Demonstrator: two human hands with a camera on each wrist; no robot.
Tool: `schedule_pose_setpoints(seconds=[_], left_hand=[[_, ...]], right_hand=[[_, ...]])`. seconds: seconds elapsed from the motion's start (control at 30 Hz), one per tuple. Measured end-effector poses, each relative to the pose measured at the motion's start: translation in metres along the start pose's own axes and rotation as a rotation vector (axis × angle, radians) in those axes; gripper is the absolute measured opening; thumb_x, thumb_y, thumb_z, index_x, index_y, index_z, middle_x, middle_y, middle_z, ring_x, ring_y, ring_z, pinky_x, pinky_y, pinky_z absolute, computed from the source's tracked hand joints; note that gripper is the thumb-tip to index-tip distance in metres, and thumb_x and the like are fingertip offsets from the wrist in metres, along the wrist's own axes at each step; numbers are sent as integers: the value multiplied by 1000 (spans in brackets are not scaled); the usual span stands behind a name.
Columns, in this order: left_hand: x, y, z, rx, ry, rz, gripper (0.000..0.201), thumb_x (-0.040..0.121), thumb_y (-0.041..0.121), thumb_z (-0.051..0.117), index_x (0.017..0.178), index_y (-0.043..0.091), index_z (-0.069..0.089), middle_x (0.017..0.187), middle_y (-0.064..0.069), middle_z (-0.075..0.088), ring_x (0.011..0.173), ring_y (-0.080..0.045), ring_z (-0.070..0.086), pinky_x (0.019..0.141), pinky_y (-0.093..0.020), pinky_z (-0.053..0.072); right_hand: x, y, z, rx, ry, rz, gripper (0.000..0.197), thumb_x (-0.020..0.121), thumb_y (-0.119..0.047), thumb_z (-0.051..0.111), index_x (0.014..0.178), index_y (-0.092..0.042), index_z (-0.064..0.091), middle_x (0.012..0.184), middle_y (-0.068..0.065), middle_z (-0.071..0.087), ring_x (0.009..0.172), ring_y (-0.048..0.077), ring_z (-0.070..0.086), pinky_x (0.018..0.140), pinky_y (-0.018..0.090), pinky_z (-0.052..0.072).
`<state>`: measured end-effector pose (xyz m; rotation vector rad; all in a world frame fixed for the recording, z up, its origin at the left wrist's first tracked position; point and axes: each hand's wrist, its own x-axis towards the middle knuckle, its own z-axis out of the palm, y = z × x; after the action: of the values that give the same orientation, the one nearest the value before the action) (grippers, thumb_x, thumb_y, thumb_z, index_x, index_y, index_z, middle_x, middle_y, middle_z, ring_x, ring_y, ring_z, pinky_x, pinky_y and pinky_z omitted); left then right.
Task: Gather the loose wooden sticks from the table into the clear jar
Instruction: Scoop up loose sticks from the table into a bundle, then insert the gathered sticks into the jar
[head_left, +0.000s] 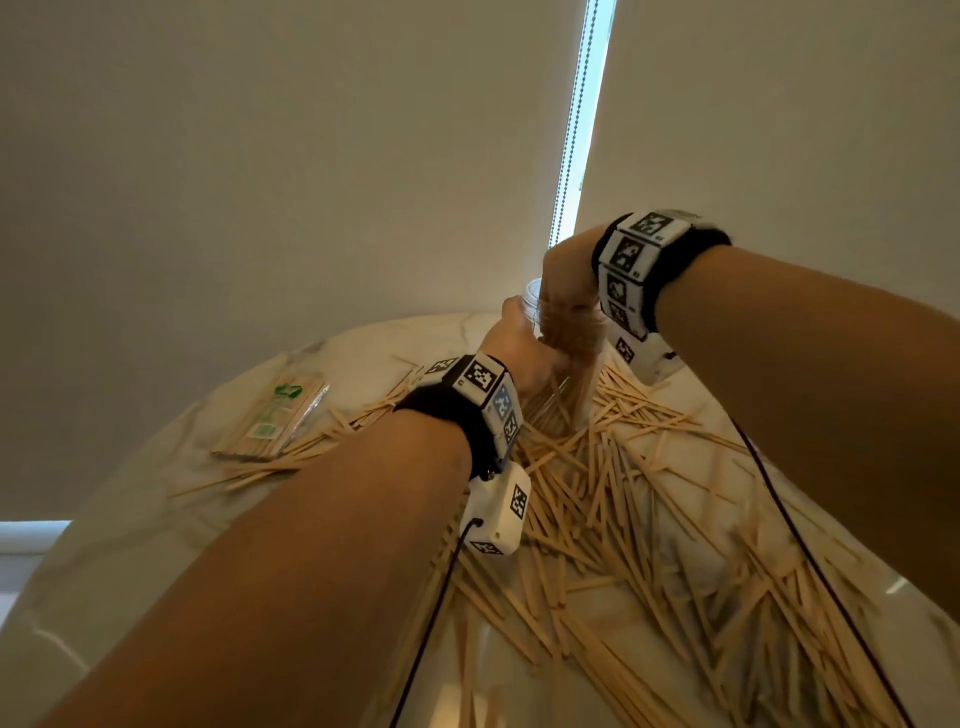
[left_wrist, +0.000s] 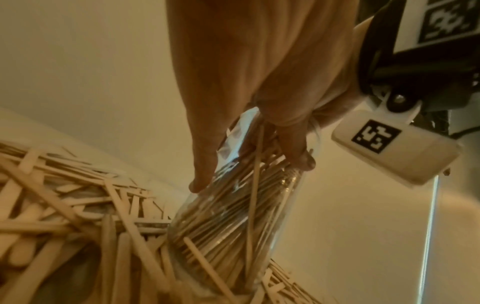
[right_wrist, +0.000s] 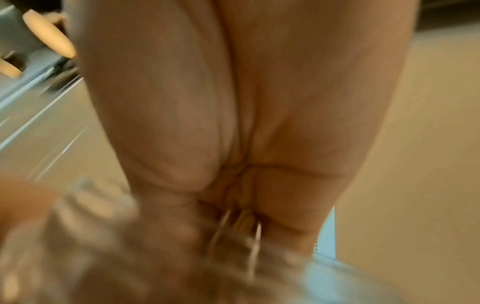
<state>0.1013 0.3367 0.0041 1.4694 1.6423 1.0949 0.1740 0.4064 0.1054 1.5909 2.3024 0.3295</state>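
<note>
On table (head_left: 156, 499): one jar (left_wrist: 233, 216), two hands.

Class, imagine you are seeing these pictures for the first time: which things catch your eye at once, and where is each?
First, the wooden sticks scattered thickly over the marble table. At the table's far side, the left hand grips the clear jar, already packed with sticks, while the right hand reaches into its mouth from above. Left of the heap lies a clear packet of sticks.

head: above, looking down | wrists: close along hands | shared: jar (head_left: 569, 338) mouth
</note>
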Motion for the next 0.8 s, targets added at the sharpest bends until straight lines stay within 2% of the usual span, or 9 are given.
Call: schedule_pose_setpoints(seconds=[0.13, 0.23, 0.33, 0.37, 0.5, 0.57, 0.63, 0.7, 0.8], left_hand=[[-3, -2, 1, -10, 20, 0, 86, 78, 19, 82, 146, 19, 29, 116, 4, 53, 103, -16, 51, 79, -29, 42], [-7, -3, 1, -34, 33, 8, 83, 79, 21, 82, 145, 20, 32, 113, 8, 51, 106, -17, 54, 68, -20, 38], [-13, 2, -2, 16, 13, -5, 81, 78, 28, 83, 144, 15, 38, 111, 7, 55, 97, -14, 57, 63, -17, 37], [-18, 4, -5, 62, -12, -42, 84, 78, 33, 84, 145, 13, 37, 114, 3, 57, 94, -15, 57, 65, -18, 41], [-47, -1, -21, 286, -84, -128, 117, 65, 57, 85, 153, 10, 23, 145, -10, 48, 126, -29, 51, 92, -38, 43], [-73, -3, -30, 425, -98, -103, 92, 72, 58, 79, 142, 9, 45, 136, -8, 57, 117, -24, 57, 90, -33, 43], [-100, -6, -41, 535, -112, -61, 59, 80, 57, 73, 115, 10, 68, 111, -6, 71, 94, -19, 67, 87, -32, 53], [-133, -9, -51, 595, -164, -51, 44, 82, 56, 71, 95, 14, 72, 88, -4, 74, 78, -18, 68, 80, -35, 59], [-193, -8, -64, 817, -326, -67, 47, 80, 63, 68, 91, 18, 68, 79, -1, 68, 69, -16, 61, 70, -31, 54]], right_hand=[[-12, -2, -2, 201, -105, -15, 33, 85, -36, 76, 103, -8, 76, 98, 8, 77, 92, 23, 73, 88, 36, 57], [-25, 4, -6, 311, -6, -54, 30, 96, -26, 62, 115, -4, 70, 111, 9, 73, 99, 21, 71, 86, 34, 58], [-57, 12, -20, 599, 79, -51, 26, 99, -22, 60, 111, 0, 70, 103, 9, 75, 98, 28, 73, 88, 42, 59], [-72, 15, -23, 628, 132, -44, 27, 99, -22, 59, 109, 1, 70, 101, 10, 75, 96, 29, 73, 89, 43, 59], [-134, 20, -13, 620, 195, -32, 29, 97, -33, 63, 94, -6, 72, 85, 6, 76, 70, 18, 72, 76, 32, 61], [-165, 18, 4, 594, 79, -68, 32, 95, -39, 65, 91, -8, 72, 82, 6, 76, 66, 17, 70, 69, 28, 59], [-192, 12, 28, 594, -45, -116, 31, 93, -40, 66, 91, -10, 72, 81, 6, 75, 63, 16, 68, 65, 26, 58], [-218, 1, 56, 558, -134, -134, 33, 91, -44, 67, 92, -11, 71, 79, 4, 74, 62, 15, 69, 65, 25, 58], [-255, -17, 93, 447, -245, -109, 55, 81, -65, 66, 90, -11, 71, 77, 1, 75, 71, 18, 73, 71, 30, 59]])
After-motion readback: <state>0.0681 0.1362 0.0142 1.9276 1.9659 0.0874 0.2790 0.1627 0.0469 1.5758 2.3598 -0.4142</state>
